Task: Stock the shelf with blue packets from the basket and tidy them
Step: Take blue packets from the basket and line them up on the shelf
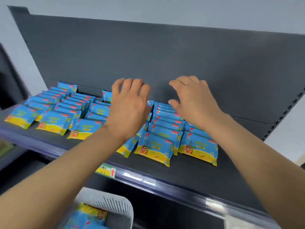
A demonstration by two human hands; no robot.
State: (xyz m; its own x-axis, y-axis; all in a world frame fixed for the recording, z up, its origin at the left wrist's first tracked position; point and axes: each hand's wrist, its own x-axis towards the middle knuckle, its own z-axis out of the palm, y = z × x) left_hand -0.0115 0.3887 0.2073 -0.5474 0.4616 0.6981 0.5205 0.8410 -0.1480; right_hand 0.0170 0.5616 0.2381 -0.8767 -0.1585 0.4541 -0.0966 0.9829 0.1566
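Blue packets with yellow lower bands stand in several rows running front to back on the dark shelf, each leaning on the one behind; the rows on the person's left sit further back on the shelf than the two rows on the right, whose front packets are near the shelf's front edge. The left hand is over a middle row and hides most of it; its fingers are spread and gently bent, holding nothing. The right hand is over the rear of the right-hand rows; its fingers are likewise spread wide and empty, the thumb just beside the tops of the rear packets. Whether either palm touches the packets cannot be told. A yellow-green price label with a red arrow sits on the shelf's front rail; below it, a white slotted basket holds more of the same packets, blurred. Behind the rows rises a dark grey back panel; a slotted upright runs down its right side, and a pale wall shows above.
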